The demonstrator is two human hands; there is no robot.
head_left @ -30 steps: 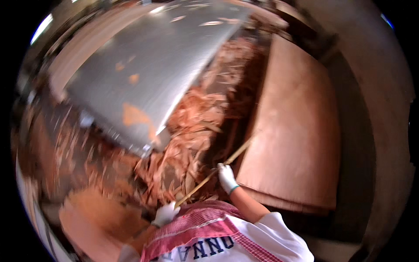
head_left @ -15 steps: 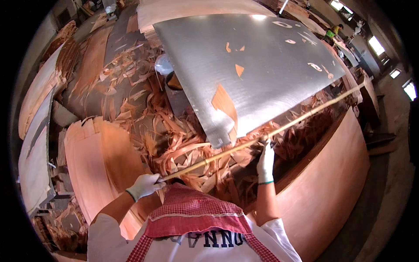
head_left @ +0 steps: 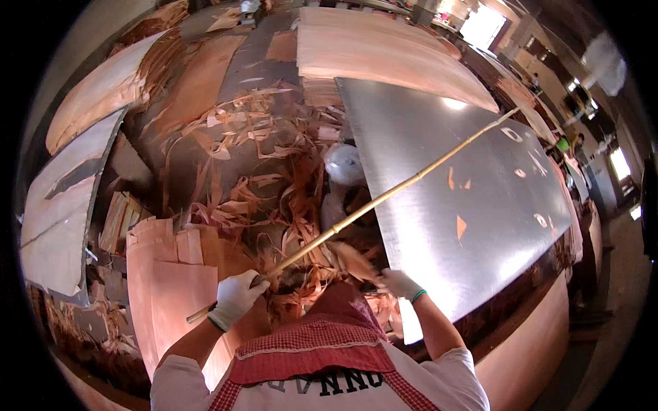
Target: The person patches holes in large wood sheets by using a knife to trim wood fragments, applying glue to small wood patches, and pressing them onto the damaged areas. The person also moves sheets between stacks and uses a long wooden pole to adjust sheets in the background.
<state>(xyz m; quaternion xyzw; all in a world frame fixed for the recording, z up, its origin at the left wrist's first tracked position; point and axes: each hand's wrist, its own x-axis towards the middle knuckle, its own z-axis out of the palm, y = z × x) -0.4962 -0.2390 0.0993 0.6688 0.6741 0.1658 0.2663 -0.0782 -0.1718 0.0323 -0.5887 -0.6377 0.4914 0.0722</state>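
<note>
My left hand [head_left: 238,300], in a white glove, is closed round a long bamboo pole [head_left: 379,199] close to its near end. The pole slants up and away to the right, across the smooth grey metal sheet [head_left: 425,178]. At the sheet's near left corner my right hand [head_left: 401,285], also gloved, is closed on the end of a curled veneer scrap [head_left: 356,262], which is smeared by motion. A few small veneer bits [head_left: 460,227] lie on the sheet. Whether the pole's far part touches the sheet, I cannot tell.
Shredded veneer strips [head_left: 240,195] litter the floor ahead. Veneer stacks stand near left [head_left: 171,274], far ahead [head_left: 391,51] and near right [head_left: 528,335]. A clear plastic-looking object [head_left: 344,164] sits beside the sheet's left edge. Another person [head_left: 578,142] is far off at right.
The pole has swung to point farther ahead, over the sheet. My right hand has let go of it and taken the veneer scrap off the sheet's near corner. The view has turned right.
</note>
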